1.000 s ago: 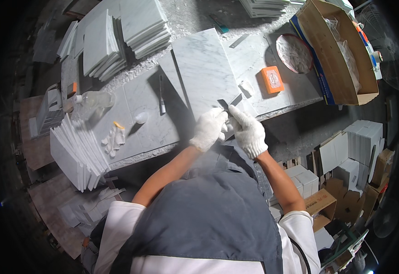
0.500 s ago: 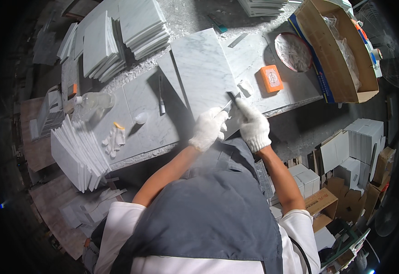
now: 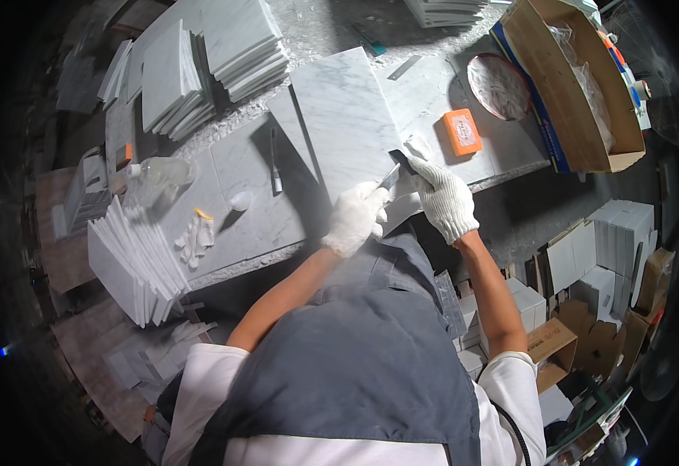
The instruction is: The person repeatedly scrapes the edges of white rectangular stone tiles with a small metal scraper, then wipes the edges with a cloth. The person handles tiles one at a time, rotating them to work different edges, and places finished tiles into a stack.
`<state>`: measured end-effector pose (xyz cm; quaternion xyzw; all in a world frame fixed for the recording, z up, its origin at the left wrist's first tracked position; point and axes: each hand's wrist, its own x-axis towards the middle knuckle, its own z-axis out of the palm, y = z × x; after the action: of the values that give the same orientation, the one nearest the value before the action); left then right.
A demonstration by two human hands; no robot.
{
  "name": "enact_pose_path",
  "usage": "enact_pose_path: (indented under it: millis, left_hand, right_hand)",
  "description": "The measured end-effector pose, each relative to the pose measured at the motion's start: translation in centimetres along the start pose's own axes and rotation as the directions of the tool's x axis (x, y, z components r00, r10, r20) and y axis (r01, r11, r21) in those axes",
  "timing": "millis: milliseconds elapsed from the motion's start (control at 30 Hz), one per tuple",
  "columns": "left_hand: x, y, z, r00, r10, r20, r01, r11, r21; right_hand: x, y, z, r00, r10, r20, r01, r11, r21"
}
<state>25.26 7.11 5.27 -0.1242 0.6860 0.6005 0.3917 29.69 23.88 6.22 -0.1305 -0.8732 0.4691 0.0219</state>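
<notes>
Gripping a thin, silvery flat blade, the white-knit-gloved left hand in the head view sits near, but apart from, the white-knit-gloved right hand, closed around a dark flat blade. Both blades are by the near end of a grey-veined white marble slab. Handling looks under way; what remains cannot be told.
</notes>
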Motion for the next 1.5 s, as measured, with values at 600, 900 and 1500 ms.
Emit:
enact_pose_path:
  millis: [600,900,1500]
  left_hand:
    - [0.2,0.0,-0.2,0.999,-0.046,0.030,0.047,0.998,-0.051]
    - [0.4,-0.4,-0.2,1.000,-0.013,-0.016,0.012,0.999,-0.052]
    - [-0.1,-0.1,-0.2,0.999,-0.018,-0.036,0.017,0.999,-0.032]
  right_hand:
    - [-1.7,4.6,5.1,0.969,-0.036,-0.244,0.052,0.997,0.062]
    - [-2.5,4.0,5.7,0.970,-0.090,-0.227,0.106,0.992,0.061]
    - [-2.7,3.5,5.4,0.988,0.022,-0.152,0.022,0.958,0.287]
